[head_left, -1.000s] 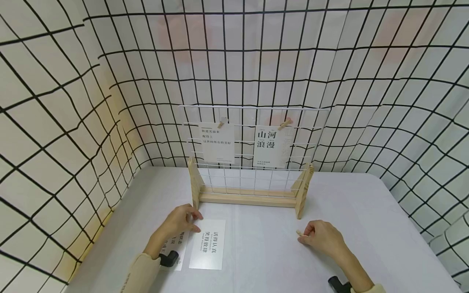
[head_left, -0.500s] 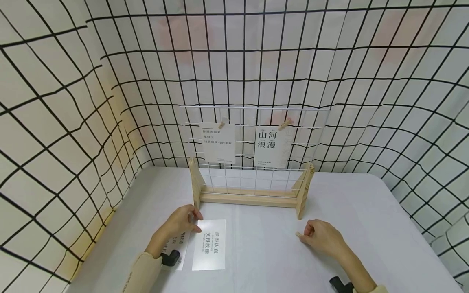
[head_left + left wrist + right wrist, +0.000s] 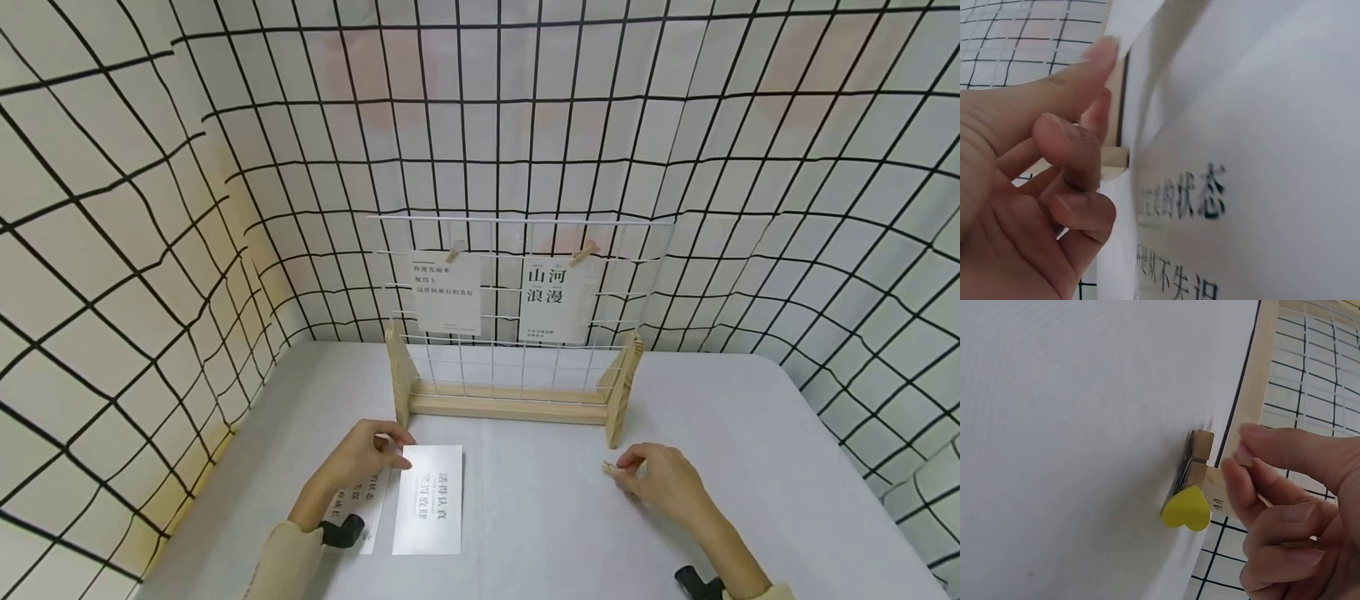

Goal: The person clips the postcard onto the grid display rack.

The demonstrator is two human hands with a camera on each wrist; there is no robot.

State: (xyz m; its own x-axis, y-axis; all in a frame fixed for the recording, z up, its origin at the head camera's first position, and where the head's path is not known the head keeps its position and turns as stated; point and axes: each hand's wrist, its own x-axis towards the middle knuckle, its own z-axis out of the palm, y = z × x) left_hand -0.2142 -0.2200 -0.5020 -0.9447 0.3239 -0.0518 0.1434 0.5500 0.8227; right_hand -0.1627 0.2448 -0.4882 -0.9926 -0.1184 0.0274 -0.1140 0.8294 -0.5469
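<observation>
My left hand (image 3: 363, 454) pinches the upper left corner of a white printed card (image 3: 427, 525) between thumb and fingers. Another printed card (image 3: 367, 500) lies partly under that forearm; its text fills the left wrist view. On the other side, my right hand (image 3: 660, 483) pinches a small wooden clothespin (image 3: 607, 467) between thumb and index finger, mostly covered by the fingertips. Just by those fingertips, the right wrist view has a wooden clothespin with a yellow heart (image 3: 1186, 509), close to the white tabletop.
A wire grid rack (image 3: 506, 411) on a wooden stand is at the back of the white-covered table (image 3: 720, 417). Two cards hang on it by clips, a left card (image 3: 446, 312) and a right card (image 3: 551, 317). Black mesh (image 3: 498, 133) surrounds the table.
The card at my left hand has shifted slightly, its near-rack edge has come up, and its glare has changed. My right hand with the clothespin has moved slightly towards the rack.
</observation>
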